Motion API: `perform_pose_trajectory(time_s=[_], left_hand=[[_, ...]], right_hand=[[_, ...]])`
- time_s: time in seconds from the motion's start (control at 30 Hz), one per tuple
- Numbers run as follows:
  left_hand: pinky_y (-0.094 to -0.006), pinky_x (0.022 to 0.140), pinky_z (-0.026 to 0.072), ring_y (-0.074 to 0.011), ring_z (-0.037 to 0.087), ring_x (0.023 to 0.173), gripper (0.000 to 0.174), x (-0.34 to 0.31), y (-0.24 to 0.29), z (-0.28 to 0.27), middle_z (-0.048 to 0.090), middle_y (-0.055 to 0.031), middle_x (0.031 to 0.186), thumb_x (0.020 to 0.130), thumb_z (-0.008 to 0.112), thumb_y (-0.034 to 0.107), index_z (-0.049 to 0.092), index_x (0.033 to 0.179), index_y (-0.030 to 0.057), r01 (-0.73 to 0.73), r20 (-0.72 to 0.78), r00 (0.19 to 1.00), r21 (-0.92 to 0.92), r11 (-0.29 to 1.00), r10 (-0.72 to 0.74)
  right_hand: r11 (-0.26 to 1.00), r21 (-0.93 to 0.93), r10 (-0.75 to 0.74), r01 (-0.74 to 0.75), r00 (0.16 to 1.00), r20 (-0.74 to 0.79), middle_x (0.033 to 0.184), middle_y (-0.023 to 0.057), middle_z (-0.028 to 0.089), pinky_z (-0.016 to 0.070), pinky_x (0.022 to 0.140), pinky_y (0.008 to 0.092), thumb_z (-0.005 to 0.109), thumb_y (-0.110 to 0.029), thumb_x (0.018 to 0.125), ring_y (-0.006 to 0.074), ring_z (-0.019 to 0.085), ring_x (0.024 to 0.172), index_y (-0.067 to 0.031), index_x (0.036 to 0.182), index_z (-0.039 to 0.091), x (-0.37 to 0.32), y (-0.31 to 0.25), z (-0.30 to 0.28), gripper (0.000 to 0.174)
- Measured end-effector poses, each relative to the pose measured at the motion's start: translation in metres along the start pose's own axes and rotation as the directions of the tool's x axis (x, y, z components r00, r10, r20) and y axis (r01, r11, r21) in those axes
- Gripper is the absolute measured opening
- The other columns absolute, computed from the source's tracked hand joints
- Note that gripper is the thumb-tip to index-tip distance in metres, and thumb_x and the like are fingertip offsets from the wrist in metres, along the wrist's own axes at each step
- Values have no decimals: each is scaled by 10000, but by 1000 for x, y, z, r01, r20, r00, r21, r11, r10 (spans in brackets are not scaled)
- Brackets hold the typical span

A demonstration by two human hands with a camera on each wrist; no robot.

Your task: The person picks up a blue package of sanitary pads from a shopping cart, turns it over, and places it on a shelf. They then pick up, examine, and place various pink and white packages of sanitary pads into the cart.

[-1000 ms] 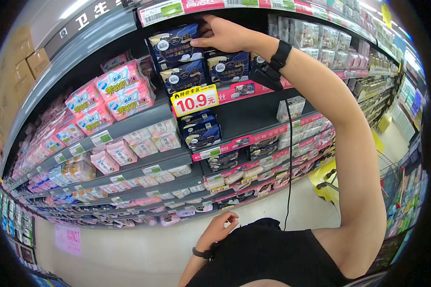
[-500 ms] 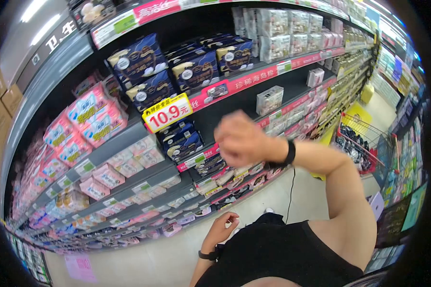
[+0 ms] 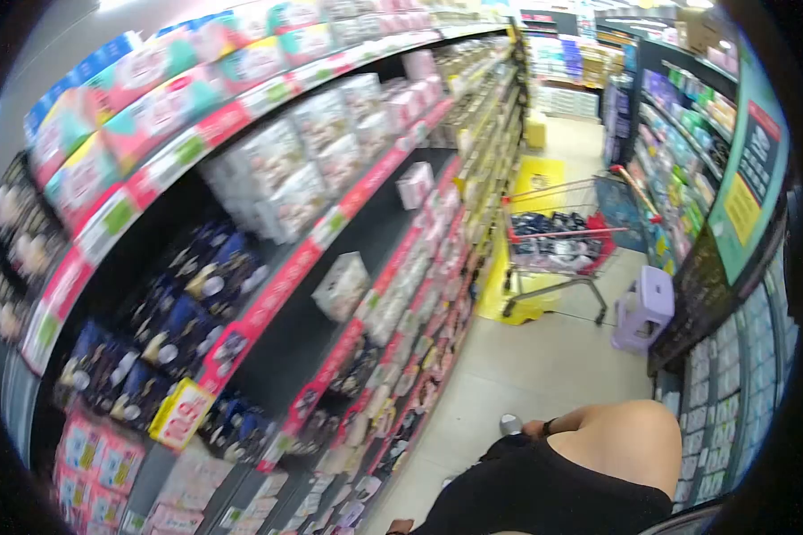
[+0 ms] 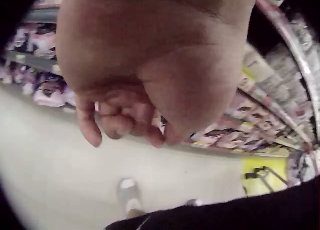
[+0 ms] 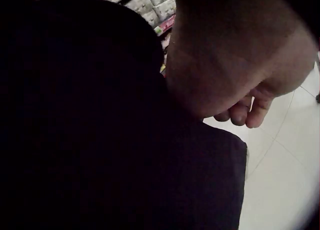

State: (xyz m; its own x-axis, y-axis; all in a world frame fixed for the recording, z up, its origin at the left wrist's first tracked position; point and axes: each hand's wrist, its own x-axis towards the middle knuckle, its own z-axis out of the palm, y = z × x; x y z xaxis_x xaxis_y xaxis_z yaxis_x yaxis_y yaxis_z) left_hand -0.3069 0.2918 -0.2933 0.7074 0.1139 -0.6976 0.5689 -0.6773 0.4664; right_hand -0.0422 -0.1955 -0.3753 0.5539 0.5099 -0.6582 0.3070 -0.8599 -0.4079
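Observation:
In the left wrist view my left hand (image 4: 150, 74) hangs over the floor, its fingers loosely curled with nothing in them; only a sliver of that hand (image 3: 401, 526) shows at the bottom of the head view. My right hand (image 5: 240, 64) hangs beside the dark clothing in the right wrist view, fingers loosely bent and holding nothing. In the head view the right hand (image 3: 533, 429) is small beside the black top. Dark blue packs (image 3: 187, 294) stand on the shelf at the left, above a yellow price tag (image 3: 182, 414).
A shelf rack with pink label strips (image 3: 268, 290) runs along the left. Farther down the aisle stand a shopping cart (image 3: 562, 234) with dark packs inside and a purple stool (image 3: 644, 308). More shelving and a green sign (image 3: 751, 187) line the right side.
The head view has swung right along the aisle. My right hand has left the blue packs on the shelf and dropped empty to the body's side.

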Motion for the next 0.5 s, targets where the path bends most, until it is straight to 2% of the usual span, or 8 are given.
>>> perform_pose_trajectory(time_s=[0.07,0.17,0.2,0.33,0.4,0.43,0.47,0.5], left_hand=[[-491,784,521,-358,666,923,340,3,12,0,694,-235,961,994,465,274,691,958,22,74,94,993,12,997,-75],[-502,795,519,-380,662,931,363,17,42,-9,695,-234,969,994,455,289,693,940,21,84,154,984,81,993,-95],[-506,799,518,-387,661,934,370,25,53,-12,695,-234,972,994,451,295,693,933,21,74,165,982,99,992,-90],[-522,815,515,-417,656,945,401,72,96,-32,696,-233,982,993,437,315,696,908,21,-105,198,979,285,953,49],[-529,823,514,-431,653,950,417,118,137,-51,696,-232,987,993,430,326,698,896,20,-426,305,905,627,652,298],[-533,826,513,-439,652,953,425,137,163,-62,697,-232,989,993,427,331,698,890,20,-456,285,886,679,575,366],[-499,781,510,-414,662,915,411,156,191,-60,694,-229,913,952,515,373,684,878,6,-63,-101,992,106,992,74],[-472,754,497,-390,665,877,421,172,225,-75,674,-248,869,903,592,409,674,882,-4,-285,-158,939,138,948,305]], right_hand=[[985,138,114,-107,993,-42,980,195,721,533,807,475,590,-437,828,388,685,908,-89,963,756,-23,-21,-23,408],[956,260,180,-138,972,-149,959,203,716,528,786,487,571,-406,824,398,684,887,-63,989,735,-32,-40,-54,415],[965,243,150,-102,971,-186,958,235,701,518,840,497,597,-353,822,410,662,926,-21,965,728,-32,-39,-63,384],[944,323,103,-63,989,-109,997,236,697,504,877,497,576,-387,833,411,651,959,-19,950,726,-28,-10,-112,414],[940,337,123,-57,976,-180,1010,236,696,504,877,501,575,-393,839,408,652,967,-16,937,726,-25,15,-134,418],[939,340,129,-49,968,-217,1017,235,695,504,877,503,574,-397,842,407,652,971,-14,930,726,-20,28,-144,421],[933,350,166,-85,964,-207,1039,235,694,505,896,494,572,-410,852,408,651,990,-16,937,735,-17,41,-153,435],[935,344,171,-90,962,-214,1007,227,701,510,875,488,581,-409,846,398,660,964,-21,923,737,-11,56,-159,425]])
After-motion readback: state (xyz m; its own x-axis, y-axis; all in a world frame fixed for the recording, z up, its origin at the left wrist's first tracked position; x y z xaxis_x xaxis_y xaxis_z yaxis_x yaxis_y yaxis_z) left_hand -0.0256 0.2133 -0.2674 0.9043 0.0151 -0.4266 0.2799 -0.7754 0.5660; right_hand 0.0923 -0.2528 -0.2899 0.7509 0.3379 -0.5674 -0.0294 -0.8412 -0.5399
